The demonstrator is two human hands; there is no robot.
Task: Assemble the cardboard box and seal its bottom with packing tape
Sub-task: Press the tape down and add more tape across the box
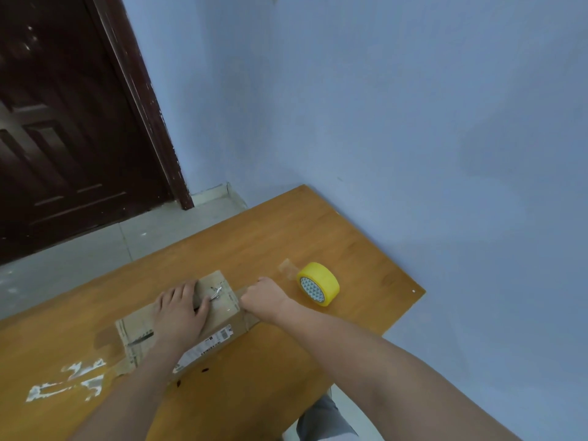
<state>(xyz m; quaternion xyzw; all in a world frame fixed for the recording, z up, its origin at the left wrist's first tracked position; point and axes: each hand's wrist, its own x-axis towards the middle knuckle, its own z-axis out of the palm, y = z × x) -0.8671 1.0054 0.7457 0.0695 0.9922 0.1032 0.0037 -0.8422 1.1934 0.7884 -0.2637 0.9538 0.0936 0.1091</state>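
Flat-lying brown cardboard box (pixel 178 326) on table; upright yellow tape roll (pixel 319 283) nearby.

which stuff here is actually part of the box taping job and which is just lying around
Part of the job:
cardboard box, under the left hand
yellow tape roll, on the table beside the box
right hand, fingers curled at the box's end

Just lying about:
white residue patches on the table
dark door
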